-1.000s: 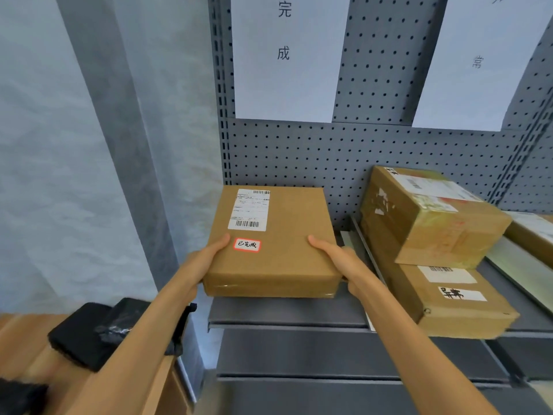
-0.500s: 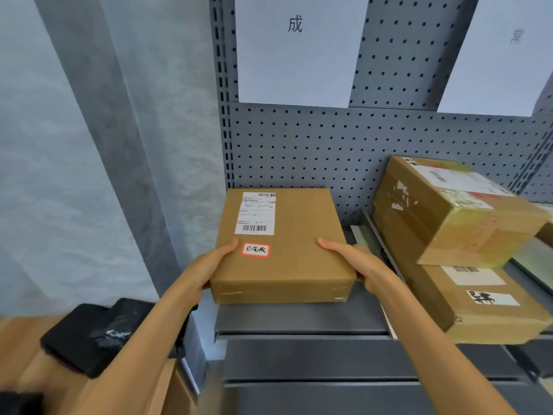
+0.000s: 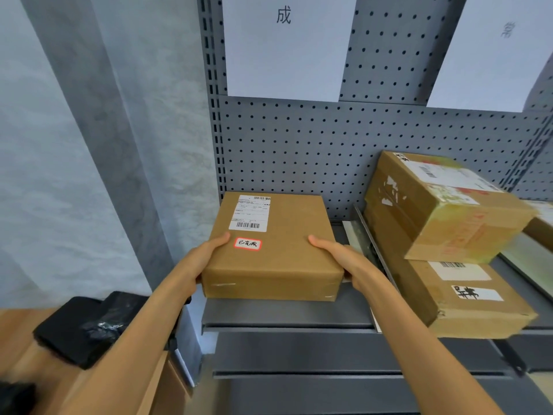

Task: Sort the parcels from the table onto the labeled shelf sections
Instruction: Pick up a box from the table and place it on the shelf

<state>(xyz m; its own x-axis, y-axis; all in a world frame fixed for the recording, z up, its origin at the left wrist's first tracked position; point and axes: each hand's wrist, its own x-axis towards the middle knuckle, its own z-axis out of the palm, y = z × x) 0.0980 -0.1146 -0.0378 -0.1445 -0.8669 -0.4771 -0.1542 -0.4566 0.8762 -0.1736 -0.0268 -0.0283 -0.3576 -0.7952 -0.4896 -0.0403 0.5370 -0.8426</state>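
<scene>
A flat brown parcel (image 3: 284, 253) with a white shipping label and a red-bordered sticker lies on the grey metal shelf (image 3: 287, 314), in the left section under a white paper sign (image 3: 287, 49). My left hand (image 3: 206, 256) grips its left edge, thumb on top. My right hand (image 3: 344, 259) grips its right edge the same way. The parcel's far end is close to the pegboard back.
Right of a metal divider (image 3: 371, 250), two brown parcels are stacked: a lower one (image 3: 466, 301) and a taped one (image 3: 443, 205) tilted on top. A second sign (image 3: 490, 52) hangs above them. A black bag (image 3: 80, 327) lies on the wooden table (image 3: 18, 363) at lower left.
The parcel has slid a little deeper onto the shelf, both hands still on its sides. The view has shifted slightly.
</scene>
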